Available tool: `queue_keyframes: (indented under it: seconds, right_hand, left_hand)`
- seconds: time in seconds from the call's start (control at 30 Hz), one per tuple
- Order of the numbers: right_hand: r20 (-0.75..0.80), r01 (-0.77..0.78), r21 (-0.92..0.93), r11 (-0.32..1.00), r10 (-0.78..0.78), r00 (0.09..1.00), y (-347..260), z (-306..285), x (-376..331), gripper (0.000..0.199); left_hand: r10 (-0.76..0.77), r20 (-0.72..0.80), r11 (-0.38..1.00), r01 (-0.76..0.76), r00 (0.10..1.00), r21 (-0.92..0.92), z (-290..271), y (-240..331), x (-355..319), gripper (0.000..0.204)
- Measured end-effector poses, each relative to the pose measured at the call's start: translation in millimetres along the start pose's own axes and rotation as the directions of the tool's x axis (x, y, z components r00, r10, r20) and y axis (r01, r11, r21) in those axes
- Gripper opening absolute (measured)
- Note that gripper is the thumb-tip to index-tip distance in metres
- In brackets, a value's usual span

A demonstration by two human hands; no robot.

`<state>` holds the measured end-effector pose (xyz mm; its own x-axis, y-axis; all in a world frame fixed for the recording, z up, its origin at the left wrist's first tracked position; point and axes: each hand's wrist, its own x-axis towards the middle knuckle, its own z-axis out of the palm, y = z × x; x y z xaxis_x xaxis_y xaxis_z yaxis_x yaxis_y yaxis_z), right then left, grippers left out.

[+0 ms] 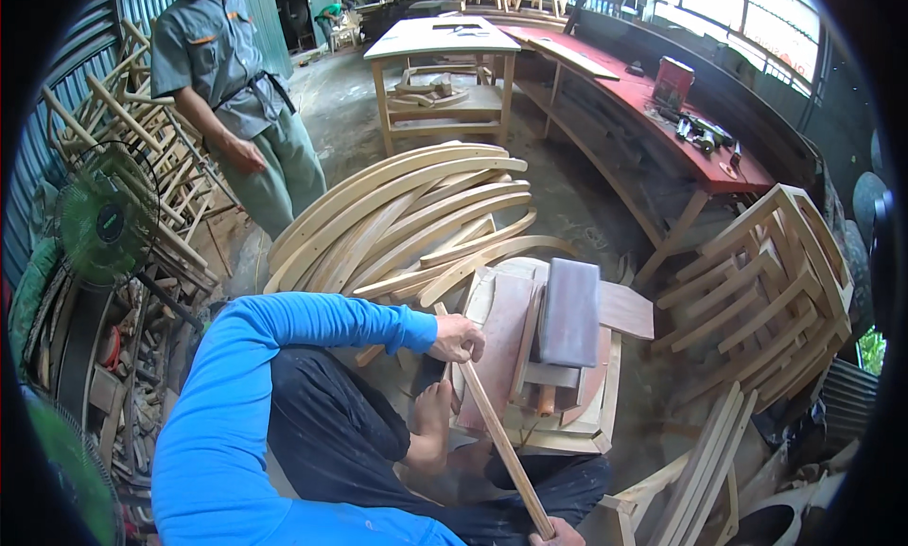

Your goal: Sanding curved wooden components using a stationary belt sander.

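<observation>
A long, narrow wooden strip (501, 435) slants across in front of my bent legs. Near its far end, my left hand (460, 338) is closed round it. At the lower edge of the picture my right hand (558, 533) grips the near end, partly cut off by the frame. Just right of the strip stands a low wooden workstand (591, 434). A grey, belt-like block (571, 311) that looks like a sander is mounted on top. The strip passes beside the stand's left edge; whether they touch, I cannot tell.
Beyond the stand lies a pile of curved wooden pieces (407, 220). Slatted wooden frames (757, 300) stand at right, with long boards (705, 466) nearer. A person (222, 92) stands far left, behind a fan (109, 220). A red bench (653, 106) carries tools.
</observation>
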<state>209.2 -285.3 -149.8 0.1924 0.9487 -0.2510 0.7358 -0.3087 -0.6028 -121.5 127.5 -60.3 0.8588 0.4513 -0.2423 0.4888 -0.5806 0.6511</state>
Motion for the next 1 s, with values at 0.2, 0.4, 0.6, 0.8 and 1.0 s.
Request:
queue_keyframes:
  seconds: [0.2,0.4,0.6,0.8,1.0]
  right_hand:
    - [-0.039,0.001,0.015,1.0,-0.001,0.999,1,2,-6,0.038]
    - [-0.111,0.02,-0.03,0.999,-0.023,0.994,2,8,-12,0.039]
    - [-0.079,0.016,-0.06,0.998,-0.02,0.997,-1,8,-5,0.039]
    - [-0.142,0.091,-0.058,0.994,-0.099,0.985,4,12,-11,0.036]
    - [-0.176,0.157,0.153,0.976,-0.129,0.976,5,6,-14,0.033]
  left_hand:
    - [0.118,0.147,0.984,-0.095,0.982,-0.153,3,5,19,0.022]
    - [0.178,0.088,0.98,-0.169,0.98,-0.101,-16,47,33,0.019]
    - [0.244,-0.008,0.965,-0.244,0.97,-0.095,-24,60,36,0.018]
    - [0.27,-0.266,0.938,-0.315,0.925,-0.146,-39,70,44,0.018]
    - [0.03,-0.624,0.848,-0.35,0.781,-0.397,-63,83,59,0.016]
